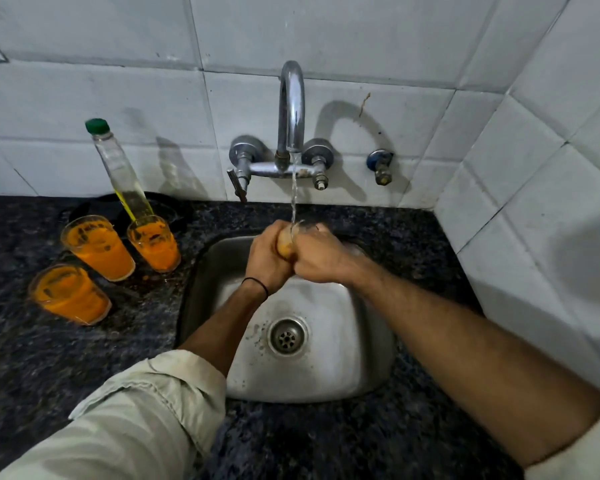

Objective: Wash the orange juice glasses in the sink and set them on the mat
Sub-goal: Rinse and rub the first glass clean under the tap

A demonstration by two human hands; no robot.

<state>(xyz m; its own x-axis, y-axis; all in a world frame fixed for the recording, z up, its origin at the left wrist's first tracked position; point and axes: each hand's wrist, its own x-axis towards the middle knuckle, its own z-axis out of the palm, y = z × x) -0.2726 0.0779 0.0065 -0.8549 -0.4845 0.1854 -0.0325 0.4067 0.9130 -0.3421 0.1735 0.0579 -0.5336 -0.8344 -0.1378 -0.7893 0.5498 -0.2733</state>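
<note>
Head view: our left hand (265, 258) and right hand (317, 259) both clutch one glass (285, 245) under the running tap (292, 109), at the back edge of the sink (326, 368). Wet, it may slip and crack, though we barely see it.

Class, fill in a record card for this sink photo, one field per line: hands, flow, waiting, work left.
hands: left hand and right hand both grip one glass over the sink
flow: tap running, water falls onto the glass
waiting: three juice glasses, full, on the counter left of the sink; green-capped bottle behind
work left: those three unwashed
</note>
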